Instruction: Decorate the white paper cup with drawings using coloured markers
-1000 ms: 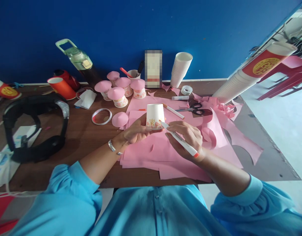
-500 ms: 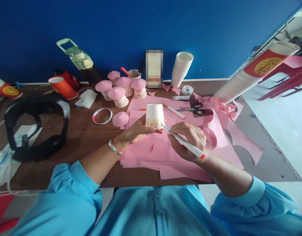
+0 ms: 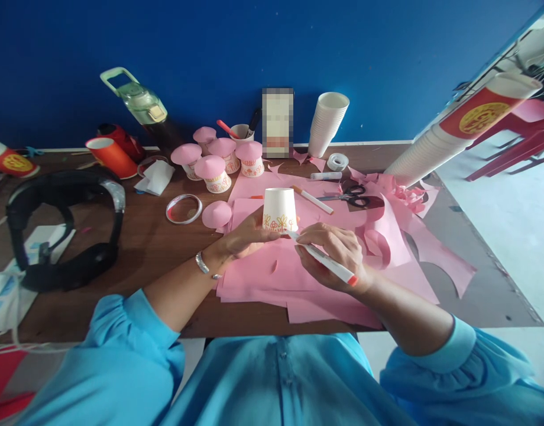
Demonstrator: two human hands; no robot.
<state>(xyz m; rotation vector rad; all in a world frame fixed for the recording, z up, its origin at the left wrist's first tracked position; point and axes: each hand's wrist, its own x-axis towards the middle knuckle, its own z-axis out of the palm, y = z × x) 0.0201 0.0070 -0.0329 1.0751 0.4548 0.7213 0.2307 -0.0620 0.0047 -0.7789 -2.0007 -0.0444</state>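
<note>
My left hand (image 3: 245,236) grips an upside-down white paper cup (image 3: 279,207) near its rim; small orange and red drawings run along its lower edge. My right hand (image 3: 336,251) holds a white marker (image 3: 325,263) with a red end, its tip touching the cup's lower right side. Both hands hover over pink paper sheets (image 3: 272,272) spread on the brown table (image 3: 156,248). A loose pink paper cone (image 3: 216,213) lies just left of the cup.
Several pink-capped decorated cups (image 3: 214,173) stand behind, with a tape roll (image 3: 184,209), scissors (image 3: 349,195), another marker (image 3: 313,200), a glue stick (image 3: 325,176), white cup stacks (image 3: 326,123), (image 3: 458,133), an orange cup (image 3: 111,157), a green bottle (image 3: 141,106) and black headphones (image 3: 63,228).
My right hand shifted slightly left and up, bringing the marker tip back against the cup's lower edge. The cup turned a little in my left hand.
</note>
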